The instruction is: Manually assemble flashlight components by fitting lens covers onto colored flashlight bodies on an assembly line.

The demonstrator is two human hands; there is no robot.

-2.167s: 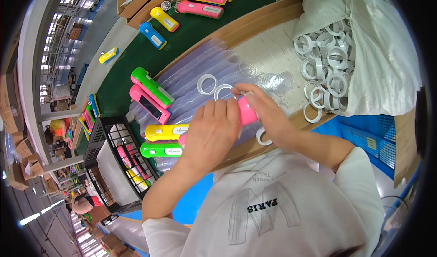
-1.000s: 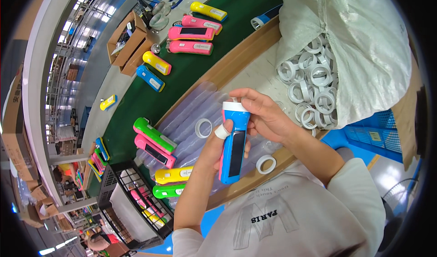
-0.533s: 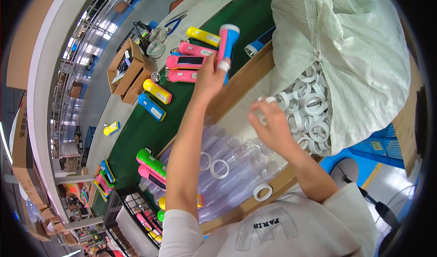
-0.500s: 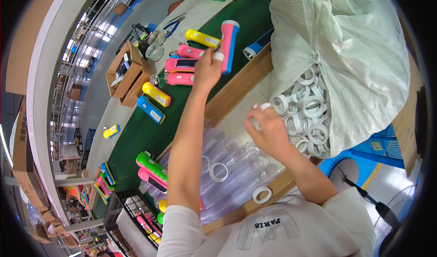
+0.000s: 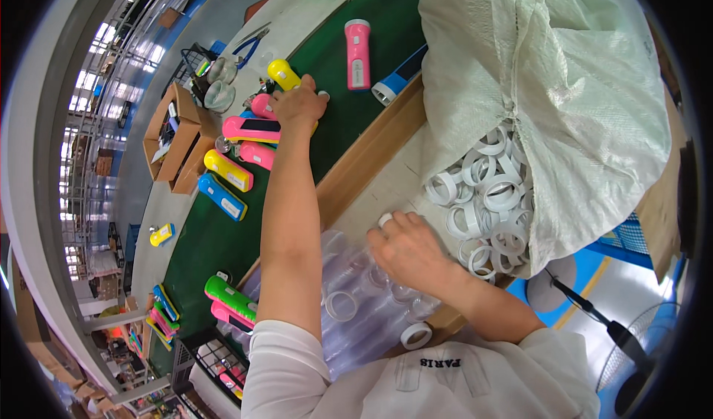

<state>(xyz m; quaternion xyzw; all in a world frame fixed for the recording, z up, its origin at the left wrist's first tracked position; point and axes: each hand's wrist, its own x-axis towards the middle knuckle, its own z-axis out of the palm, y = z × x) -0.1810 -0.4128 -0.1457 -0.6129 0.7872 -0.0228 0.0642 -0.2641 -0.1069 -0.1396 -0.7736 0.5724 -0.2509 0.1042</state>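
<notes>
My left hand [image 5: 299, 109] is over a cluster of flashlights on the green belt, its fingers apart. Its fingertips are against a yellow flashlight [image 5: 282, 74] and a pink one [image 5: 261, 106]; a pink flashlight with a dark panel [image 5: 249, 128] lies beside the wrist. Farther right, a pink flashlight [image 5: 357, 57] lies alone, near a blue flashlight [image 5: 401, 76]. My right hand [image 5: 407, 248] is closed, fingers curled down at the edge of clear ridged plastic pieces [image 5: 349, 337]; whatever they hold is hidden. White rings [image 5: 501, 192] spill from a woven sack beside it.
The white woven sack [image 5: 557, 70] fills the right side. A cardboard box edge [image 5: 371, 148] runs between belt and rings. One white ring [image 5: 416, 335] sits near my shirt. Pliers [image 5: 249, 48] and an open carton [image 5: 178, 133] are on the far side; a black crate [image 5: 208, 352] is lower left.
My left hand has let go of the pink flashlight, now lying on the belt, and moved left to the cluster. My right hand has moved down and left, fingers curling onto the clear plastic.
</notes>
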